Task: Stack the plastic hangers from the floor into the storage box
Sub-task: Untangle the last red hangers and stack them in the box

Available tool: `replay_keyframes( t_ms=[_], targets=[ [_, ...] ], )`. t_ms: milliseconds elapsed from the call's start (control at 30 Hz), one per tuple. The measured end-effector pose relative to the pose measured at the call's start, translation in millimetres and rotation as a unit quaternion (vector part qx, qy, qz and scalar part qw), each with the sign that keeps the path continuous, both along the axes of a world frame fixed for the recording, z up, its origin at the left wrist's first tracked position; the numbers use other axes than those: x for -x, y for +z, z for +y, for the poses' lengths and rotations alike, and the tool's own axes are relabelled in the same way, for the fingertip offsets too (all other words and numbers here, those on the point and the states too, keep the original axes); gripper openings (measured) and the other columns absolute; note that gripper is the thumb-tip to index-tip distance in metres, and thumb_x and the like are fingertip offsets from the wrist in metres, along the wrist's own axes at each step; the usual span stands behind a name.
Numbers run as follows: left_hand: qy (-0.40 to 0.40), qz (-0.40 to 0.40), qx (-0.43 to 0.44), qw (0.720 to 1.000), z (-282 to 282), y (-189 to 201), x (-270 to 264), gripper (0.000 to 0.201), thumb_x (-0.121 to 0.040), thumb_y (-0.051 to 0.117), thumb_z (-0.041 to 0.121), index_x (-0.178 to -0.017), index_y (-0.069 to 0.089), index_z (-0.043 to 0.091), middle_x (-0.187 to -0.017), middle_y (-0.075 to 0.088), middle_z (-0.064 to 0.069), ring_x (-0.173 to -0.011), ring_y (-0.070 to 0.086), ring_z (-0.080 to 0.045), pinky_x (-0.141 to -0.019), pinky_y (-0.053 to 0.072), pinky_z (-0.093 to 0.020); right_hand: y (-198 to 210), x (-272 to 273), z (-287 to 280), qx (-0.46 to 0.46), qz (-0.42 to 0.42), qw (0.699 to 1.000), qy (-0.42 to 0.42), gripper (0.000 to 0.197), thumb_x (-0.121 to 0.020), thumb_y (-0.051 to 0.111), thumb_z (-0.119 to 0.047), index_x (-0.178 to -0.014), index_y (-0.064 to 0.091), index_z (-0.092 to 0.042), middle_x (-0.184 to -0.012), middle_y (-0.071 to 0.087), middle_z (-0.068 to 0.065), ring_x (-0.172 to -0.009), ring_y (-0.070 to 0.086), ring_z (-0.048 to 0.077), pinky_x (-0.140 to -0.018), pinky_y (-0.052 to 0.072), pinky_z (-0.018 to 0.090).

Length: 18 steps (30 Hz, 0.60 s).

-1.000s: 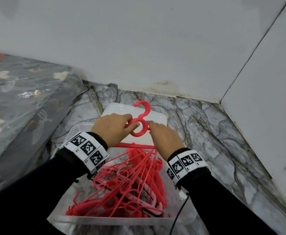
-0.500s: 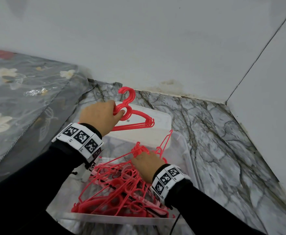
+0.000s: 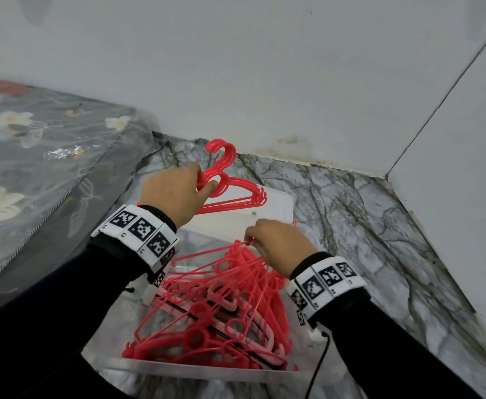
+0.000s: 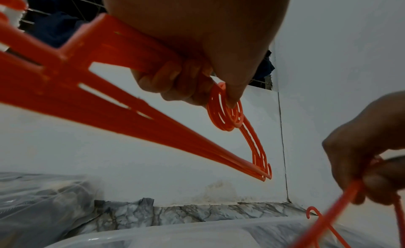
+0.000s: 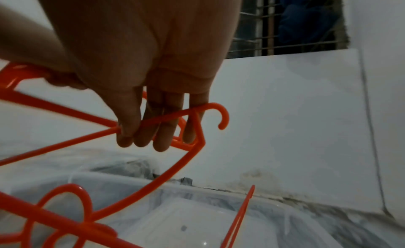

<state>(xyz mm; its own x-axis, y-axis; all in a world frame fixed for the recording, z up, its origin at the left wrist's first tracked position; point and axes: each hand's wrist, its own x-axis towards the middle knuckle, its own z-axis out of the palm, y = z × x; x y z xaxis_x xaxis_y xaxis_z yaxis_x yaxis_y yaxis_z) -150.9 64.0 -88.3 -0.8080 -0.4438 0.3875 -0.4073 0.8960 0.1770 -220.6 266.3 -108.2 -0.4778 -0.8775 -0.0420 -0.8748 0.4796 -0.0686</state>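
Observation:
My left hand (image 3: pixel 201 187) grips a neat bundle of several red plastic hangers (image 3: pixel 237 197) by their necks, hooks pointing up, above the box's white lid (image 3: pixel 276 208). The left wrist view shows my fingers (image 4: pixel 175 82) curled round the same bundle (image 4: pixel 153 120). My right hand (image 3: pixel 254 240) pinches the thin end of one red hanger (image 5: pixel 195 147) at the top of a tangled pile of hangers (image 3: pixel 221 306). That pile lies in the clear storage box (image 3: pixel 195 370) on the floor below my wrists.
A mattress in a floral plastic cover (image 3: pixel 34 168) runs along the left. White walls (image 3: pixel 265 82) meet in a corner at the right, with marble floor (image 3: pixel 365 226) between them and the box. A black cable (image 3: pixel 319 367) hangs from my right wrist.
A second ago both hands met at one hanger's hook over the lid. My left hand then carried the bundle up and left; my right hand dipped into the pile and now lifts a hanger's end.

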Motion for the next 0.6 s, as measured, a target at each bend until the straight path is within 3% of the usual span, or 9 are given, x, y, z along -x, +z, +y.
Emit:
replay_keyframes(
  t_ms=[133,233,367,600],
  targets=[
    [-0.002,0.005,-0.005,1.000,-0.6,2.1,-1.0,0.037,-0.092,0.041,0.058,-0.086,0.049,0.023,-0.074,0.061,0.002,-0.067,0.054,-0.025,-0.051,0.026,-0.028,4.8,11.5,15.1,0.050,-0.078,0.993,-0.069,0.020,-0.094,0.050,-0.015,-0.104,0.066,-0.015,-0.101,0.068,0.006,-0.098,0.060,0.023,-0.082,0.046,0.031],
    [-0.004,0.006,-0.008,1.000,1.6,1.4,-0.2,0.038,-0.092,0.041,0.058,-0.089,0.052,0.022,-0.080,0.065,-0.001,-0.074,0.061,-0.028,-0.057,0.033,-0.030,-5.0,9.1,20.2,-0.008,-0.080,0.993,-0.090,0.022,-0.090,0.051,-0.012,-0.103,0.066,-0.019,-0.099,0.070,0.006,-0.098,0.062,0.024,-0.086,0.049,0.035],
    [-0.007,0.009,-0.001,1.000,5.3,0.0,2.4,0.035,-0.092,0.042,0.058,-0.084,0.046,0.024,-0.078,0.065,-0.001,-0.062,0.046,-0.022,-0.053,0.030,-0.029,-21.4,-6.8,12.6,-0.077,-0.063,0.993,-0.061,0.025,-0.091,0.045,-0.013,-0.107,0.064,-0.017,-0.103,0.066,0.011,-0.099,0.062,0.031,-0.084,0.049,0.038],
    [-0.013,0.007,0.007,1.000,5.6,-1.6,2.2,0.034,-0.092,0.042,0.057,-0.085,0.046,0.024,-0.077,0.065,-0.001,-0.062,0.047,-0.022,-0.052,0.028,-0.028,-42.4,-40.7,-10.7,-0.145,0.013,0.989,0.040,0.030,-0.093,0.042,-0.001,-0.114,0.062,-0.008,-0.112,0.064,0.013,-0.106,0.061,0.033,-0.081,0.050,0.043]
  ],
)
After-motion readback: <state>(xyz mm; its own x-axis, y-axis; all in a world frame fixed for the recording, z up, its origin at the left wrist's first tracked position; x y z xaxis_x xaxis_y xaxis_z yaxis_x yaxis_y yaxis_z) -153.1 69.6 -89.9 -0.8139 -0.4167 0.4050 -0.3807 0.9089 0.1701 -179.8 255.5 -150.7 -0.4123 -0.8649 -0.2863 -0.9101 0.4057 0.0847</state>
